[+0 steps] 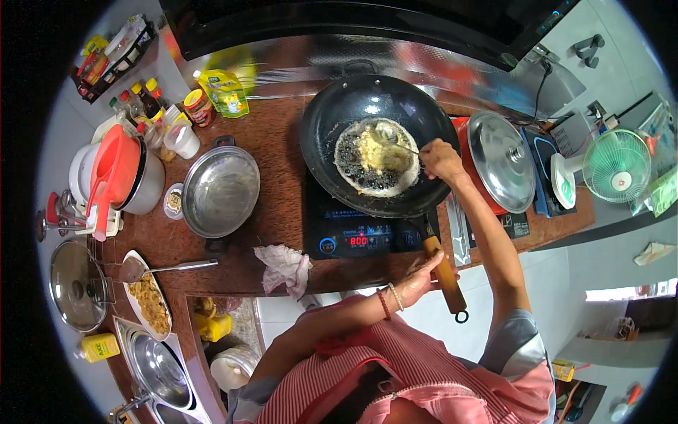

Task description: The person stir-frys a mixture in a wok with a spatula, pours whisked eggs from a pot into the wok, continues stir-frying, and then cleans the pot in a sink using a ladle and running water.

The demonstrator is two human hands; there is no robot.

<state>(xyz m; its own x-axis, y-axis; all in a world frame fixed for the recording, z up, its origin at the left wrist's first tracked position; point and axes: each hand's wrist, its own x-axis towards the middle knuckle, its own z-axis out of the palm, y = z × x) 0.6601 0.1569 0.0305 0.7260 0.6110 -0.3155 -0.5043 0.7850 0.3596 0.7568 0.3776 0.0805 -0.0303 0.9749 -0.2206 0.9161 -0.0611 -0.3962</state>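
A black wok sits on the induction cooker in the middle of the counter. Bubbling oil and a pale yellow, lumpy food lie in its bottom, with white froth around the edge. My right hand, over the wok's right rim, is closed on the thin handle of a metal spoon; its bowl is at the food's upper edge. My left hand, with two beaded bracelets on the wrist, holds the wok's wooden handle from the left; some fingers are hidden behind it.
Left of the wok stand a two-handled metal pan and a crumpled cloth. A skimmer rests across a plate of browned food, near the sink. At right are a lidded red pot and a green fan.
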